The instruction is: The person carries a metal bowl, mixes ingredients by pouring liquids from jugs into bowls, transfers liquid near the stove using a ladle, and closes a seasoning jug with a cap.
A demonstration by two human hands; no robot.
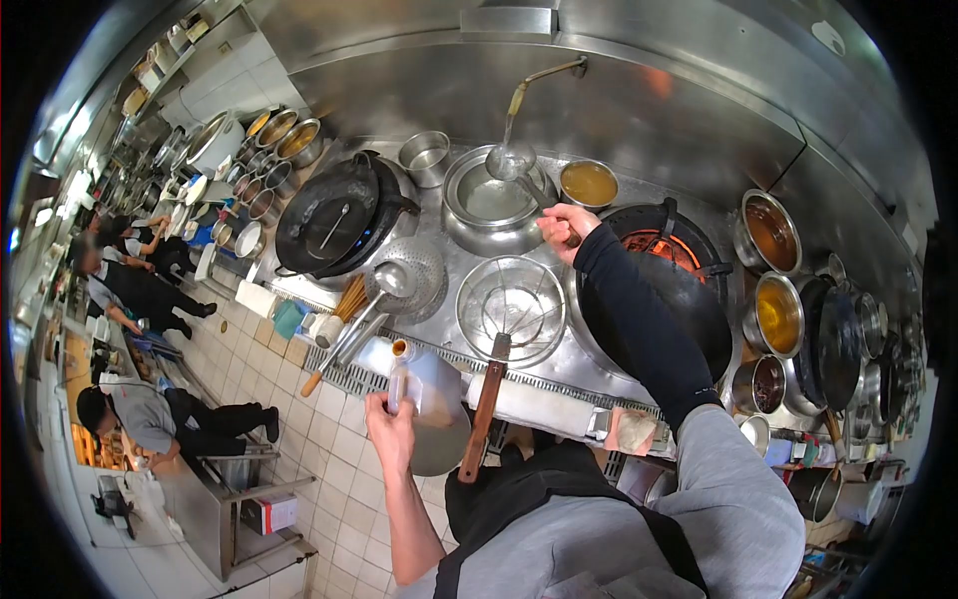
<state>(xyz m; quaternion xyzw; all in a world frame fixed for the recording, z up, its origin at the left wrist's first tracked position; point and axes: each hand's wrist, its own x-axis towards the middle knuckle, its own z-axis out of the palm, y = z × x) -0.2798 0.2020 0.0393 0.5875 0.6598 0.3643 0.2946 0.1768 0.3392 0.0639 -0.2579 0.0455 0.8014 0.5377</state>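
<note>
My right hand [571, 232] is closed round the handle of a ladle [511, 162], whose bowl is over the steel pot of water [491, 200], under a running spout [517, 98]. My left hand [390, 424] grips the handle of a translucent plastic jug [426, 382] with an open orange-rimmed mouth. Right of the jug, a wire strainer [511, 309] with a wooden handle [484, 419] lies over a steel bowl. A dark wok [654, 324] sits tilted beside a glowing burner [664, 250], below my right forearm.
Another black wok [329, 215] is at the left burner, near a perforated skimmer [414, 275] and a second ladle [395, 280]. Pots of brown sauce [768, 235] and yellow liquid [776, 311] stand at right. Co-workers [150, 414] are at the far left.
</note>
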